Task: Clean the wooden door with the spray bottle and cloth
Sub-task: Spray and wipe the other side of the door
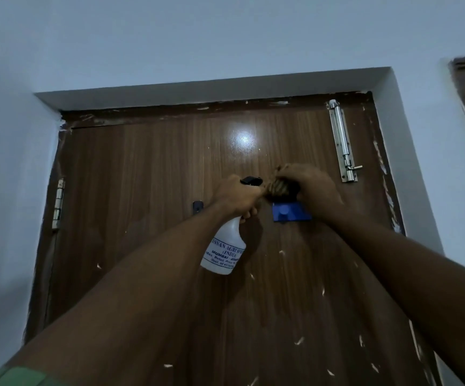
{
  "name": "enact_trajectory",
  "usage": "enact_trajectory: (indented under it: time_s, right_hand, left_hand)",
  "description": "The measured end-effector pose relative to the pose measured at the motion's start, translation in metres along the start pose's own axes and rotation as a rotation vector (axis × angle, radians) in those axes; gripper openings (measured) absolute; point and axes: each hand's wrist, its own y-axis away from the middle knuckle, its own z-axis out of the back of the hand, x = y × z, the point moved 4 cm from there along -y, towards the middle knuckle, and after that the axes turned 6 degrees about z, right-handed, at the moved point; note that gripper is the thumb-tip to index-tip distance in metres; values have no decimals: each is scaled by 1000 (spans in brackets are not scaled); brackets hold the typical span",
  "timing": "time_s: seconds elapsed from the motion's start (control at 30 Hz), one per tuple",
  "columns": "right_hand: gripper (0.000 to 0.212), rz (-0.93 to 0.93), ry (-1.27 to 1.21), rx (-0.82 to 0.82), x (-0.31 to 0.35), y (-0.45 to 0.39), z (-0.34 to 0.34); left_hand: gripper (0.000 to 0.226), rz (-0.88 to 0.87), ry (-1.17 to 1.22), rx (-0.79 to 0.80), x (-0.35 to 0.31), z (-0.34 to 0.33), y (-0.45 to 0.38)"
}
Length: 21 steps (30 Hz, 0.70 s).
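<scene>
While the left hand (pixel 237 200) clamps the spray bottle (pixel 224 247) neck and right hand (pixel 313 188) bunches the cloth (pixel 278 186) against the wooden door (pixel 156 168), spray may miss, wetting the blue hook (pixel 290 213).

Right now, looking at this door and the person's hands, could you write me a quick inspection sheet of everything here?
Surface: wooden door, shut, glossy, flecked with pale paint marks.
Job's things: spray bottle, white, printed label, black trigger head; cloth, bunched against the door.
Clutter: blue hook and small dark fitting on the door.
Grippers: left hand grips the bottle neck; right hand presses the cloth.
Cables: nothing seen.
Surroundings: steel tower bolt, hinge, pale wall.
</scene>
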Motion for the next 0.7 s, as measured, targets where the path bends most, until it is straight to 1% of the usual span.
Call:
enact_trajectory:
  time_s: [0.03, 0.1, 0.17, 0.23, 0.3, 0.33, 0.37, 0.4, 0.43, 0.47, 0.57, 0.6, 0.63, 0.7]
  right_hand:
    - [58, -98, -17, -49, -8, -7, 4]
    - [63, -206, -2, -79, -14, -13, 4]
    - [61, -199, 13, -55, -9, -14, -2]
    - [57, -76, -4, 27, 6, -8, -9]
    - [49, 166, -18, 195, 24, 1, -18]
    - [48, 263, 2, 284, 30, 4, -21]
    - [49, 326, 39, 348, 31, 5, -20]
    - [51, 360, 85, 370, 28, 5, -17]
    - [53, 354, 120, 346, 23, 3, -13]
    - [53, 294, 136, 287, 16, 0, -8]
    - [53, -84, 123, 14, -16, 3, 8]
    - [55, -185, 118, -48, -22, 10, 11]
    - [57, -249, 135, -80, -26, 21, 12]
    - [61, -253, 188, -78, -23, 51, 3]
  left_hand:
    - [34, 15, -16, 16, 4, -2, 1]
    - [34, 46, -58, 63, 13, -9, 7]
    - [35, 42, -48, 59, 20, -12, 13]
    - [34, 13, 26, -17, 20, -10, 19]
    - [33, -17, 109, -80, 17, -8, 20]
    - [33, -29, 118, -93, 15, -9, 19]
    - [33, -38, 105, -90, 11, -12, 19]
    - [34, -37, 85, -79, 7, -16, 17]
    - [35, -31, 70, -62, 3, -20, 16]
    - [35, -28, 62, -45, -3, -25, 15]
    - [31, -12, 90, -33, -21, -38, 12]
    - [29, 2, 104, -45, -26, -41, 11]
    - [28, 9, 118, -53, -31, -45, 10]
    - [28, 1, 132, -61, -37, -51, 10]
